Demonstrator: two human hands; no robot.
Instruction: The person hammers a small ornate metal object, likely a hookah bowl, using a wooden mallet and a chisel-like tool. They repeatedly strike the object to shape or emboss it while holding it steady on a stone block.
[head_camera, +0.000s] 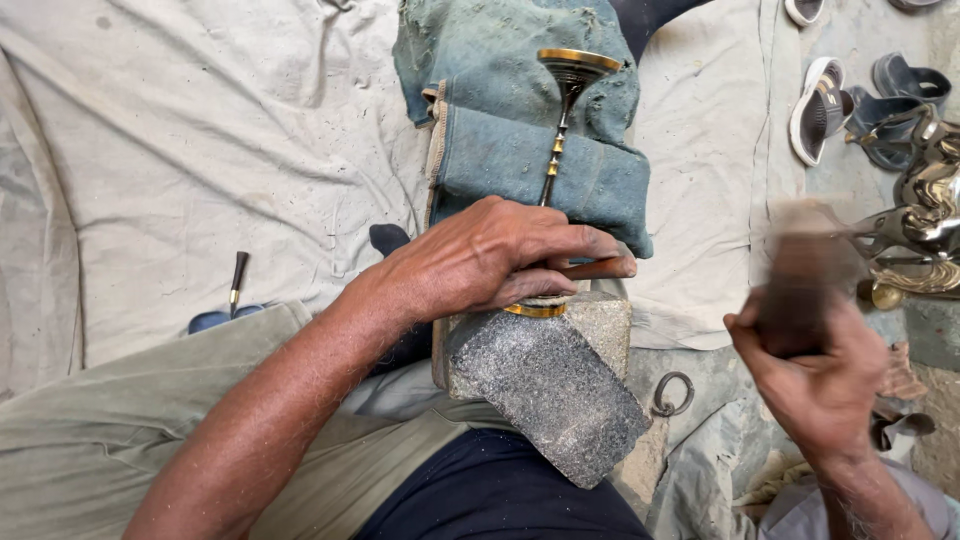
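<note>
My left hand (490, 258) grips a thin wooden-handled tool (600, 268) and presses down on the brass base (535, 310) of a long brass stem piece (562, 110). That base rests on a grey stone block (545, 375). The stem runs away from me over a folded blue cloth pad (590, 175) and ends in a flared brass cup. My right hand (815, 375) is raised at the right, closed around a dark wooden mallet (800, 285) that is blurred by motion.
A pale canvas sheet (200, 150) covers the ground. A small dark-handled tool (238, 280) lies at the left. A metal ring (672, 393) sits beside the block. Shiny brass pieces (925, 230) and sandals (825, 105) are at the right.
</note>
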